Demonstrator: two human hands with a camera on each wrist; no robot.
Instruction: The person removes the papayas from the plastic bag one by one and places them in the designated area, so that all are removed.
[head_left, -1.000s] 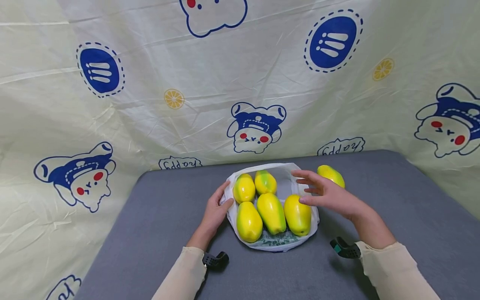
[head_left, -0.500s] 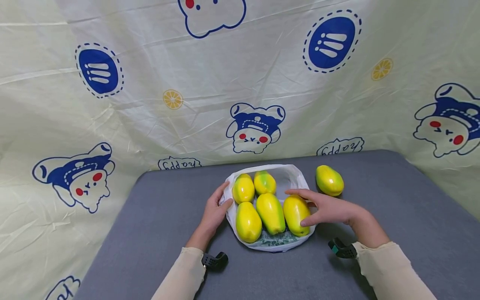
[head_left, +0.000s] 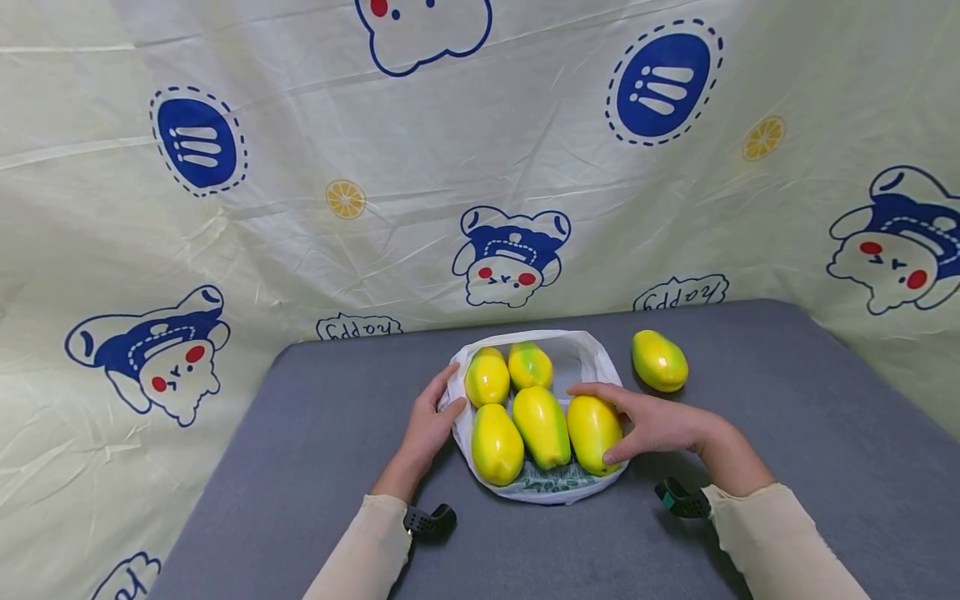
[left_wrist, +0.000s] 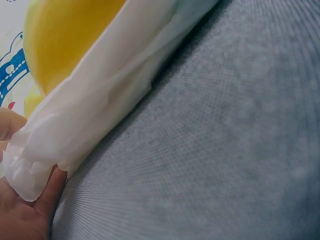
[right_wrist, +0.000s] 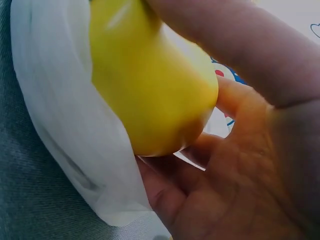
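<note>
Your right hand [head_left: 656, 423] cups the fifth bagged mango [head_left: 594, 432], left hand [head_left: 427, 427] pinching the bag [head_left: 558, 487]; one loose mango [head_left: 659, 360] lies beyond

Six mangoes [head_left: 542, 425], one bag [head_left: 581, 354], two hands [head_left: 652, 421].

Soft, even light fills the head view, bright without harsh glare. The papayas [head_left: 543, 425] carry small pale highlights on top, and only faint shadows lie on the table [head_left: 787, 392] beside them. Straight lines bow toward the frame edges, a wide-lens distortion. Both wrist views are blurred at close range: the white bag [left_wrist: 95, 105] and the near papaya [right_wrist: 150, 85] look soft.
</note>
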